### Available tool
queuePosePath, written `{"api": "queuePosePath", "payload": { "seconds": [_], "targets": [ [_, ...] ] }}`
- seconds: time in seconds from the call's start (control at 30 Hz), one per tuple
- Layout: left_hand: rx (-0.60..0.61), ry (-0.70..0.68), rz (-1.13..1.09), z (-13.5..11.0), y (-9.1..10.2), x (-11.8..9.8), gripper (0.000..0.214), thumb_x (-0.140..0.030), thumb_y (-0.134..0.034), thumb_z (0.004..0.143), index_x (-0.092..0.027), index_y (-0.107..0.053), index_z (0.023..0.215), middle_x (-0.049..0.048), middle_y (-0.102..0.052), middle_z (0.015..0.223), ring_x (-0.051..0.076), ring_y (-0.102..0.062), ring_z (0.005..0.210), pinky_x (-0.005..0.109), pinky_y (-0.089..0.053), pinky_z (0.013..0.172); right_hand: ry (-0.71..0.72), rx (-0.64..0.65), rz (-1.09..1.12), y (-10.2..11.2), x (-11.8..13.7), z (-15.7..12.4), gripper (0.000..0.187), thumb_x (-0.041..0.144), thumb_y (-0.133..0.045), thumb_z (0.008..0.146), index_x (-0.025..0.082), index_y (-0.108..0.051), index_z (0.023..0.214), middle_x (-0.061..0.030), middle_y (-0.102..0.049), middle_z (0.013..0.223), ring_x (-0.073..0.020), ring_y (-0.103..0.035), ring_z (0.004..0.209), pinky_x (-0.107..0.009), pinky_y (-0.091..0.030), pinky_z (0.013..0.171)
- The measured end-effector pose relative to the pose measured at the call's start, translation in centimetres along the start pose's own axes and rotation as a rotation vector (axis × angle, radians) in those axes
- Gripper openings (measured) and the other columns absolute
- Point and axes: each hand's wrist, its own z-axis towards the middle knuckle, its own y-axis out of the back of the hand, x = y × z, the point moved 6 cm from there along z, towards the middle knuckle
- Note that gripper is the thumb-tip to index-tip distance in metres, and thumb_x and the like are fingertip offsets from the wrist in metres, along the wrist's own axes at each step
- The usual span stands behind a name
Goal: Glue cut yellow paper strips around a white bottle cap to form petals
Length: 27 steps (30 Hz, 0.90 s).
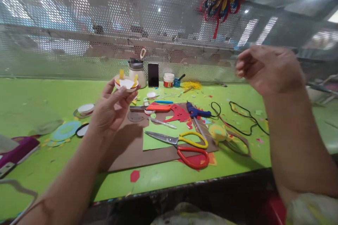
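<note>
My left hand [112, 107] is closed on a small round white disc [127, 83] with a red rim. Two yellow tabs stand up from its edge. Raised at the right, well above the table, my right hand [269, 66] has its fingers curled in against the thumb. It is slightly blurred, and I cannot make out whether something small sits in the pinch. Below, between the hands, scissors [175, 140] with yellow and red handles lie on a green paper sheet [153, 144]. An orange utility knife [158, 108] and a blue glue gun [196, 110] lie behind them.
A brown board [124, 154] lies under the tools. A bottle [137, 72], a phone [153, 75] and paint pots [169, 80] stand at the back before a perforated metal screen [118, 17]. A black cord [244, 114] loops at right. Paper scraps litter the green table [113, 190].
</note>
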Motion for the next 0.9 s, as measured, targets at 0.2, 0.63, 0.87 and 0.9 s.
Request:
{"api": "queuePosePath", "payload": {
  "seconds": [0.2, 0.63, 0.87, 0.9],
  "targets": [
    [0.014, 0.04, 0.001, -0.2, -0.4, 0.8, 0.03, -0.011, -0.072, 0.072, -0.023, -0.065, 0.098, 0.0035, -0.073, 0.104, 0.022, -0.069, 0.099, 0.024, -0.057, 0.082, -0.142, 0.129, -0.141, -5.8, -6.2, -2.1, 0.017, 0.031, -0.069, 0.077, 0.016, -0.068, 0.068, 0.0011, -0.06, 0.053, -0.0084, -0.049, 0.043, -0.022, -0.039, 0.042],
    [-0.049, 0.085, 0.033, 0.2, 0.6, 0.6, 0.019, -0.016, -0.072, 0.072, -0.021, -0.063, 0.089, -0.0012, -0.074, 0.092, 0.021, -0.068, 0.098, 0.028, -0.056, 0.082, -0.229, 0.627, -0.74, -8.7, -14.0, -5.4, 0.021, 0.03, -0.06, 0.082, 0.014, -0.073, 0.084, -0.0057, -0.072, 0.076, -0.0145, -0.059, 0.065, -0.024, -0.041, 0.058],
    [-0.107, 0.155, 0.001, 0.4, 1.0, 1.4, 0.01, -0.012, -0.066, 0.073, -0.017, -0.063, 0.081, 0.0035, -0.074, 0.087, 0.022, -0.069, 0.092, 0.029, -0.057, 0.08, -0.209, 0.465, -0.831, -7.5, -15.7, -4.2, 0.019, 0.027, -0.06, 0.08, 0.014, -0.073, 0.077, -0.004, -0.07, 0.07, -0.0141, -0.058, 0.064, -0.023, -0.039, 0.058],
    [-0.143, 0.126, -0.016, 0.6, 1.5, 0.8, 0.009, -0.013, -0.065, 0.072, -0.016, -0.062, 0.081, 0.005, -0.074, 0.084, 0.022, -0.069, 0.091, 0.029, -0.058, 0.079, -0.202, 0.425, -0.826, -7.4, -15.6, -4.2, 0.021, 0.027, -0.059, 0.08, 0.014, -0.073, 0.073, -0.003, -0.068, 0.066, -0.014, -0.057, 0.062, -0.023, -0.038, 0.058]
  ]
}}
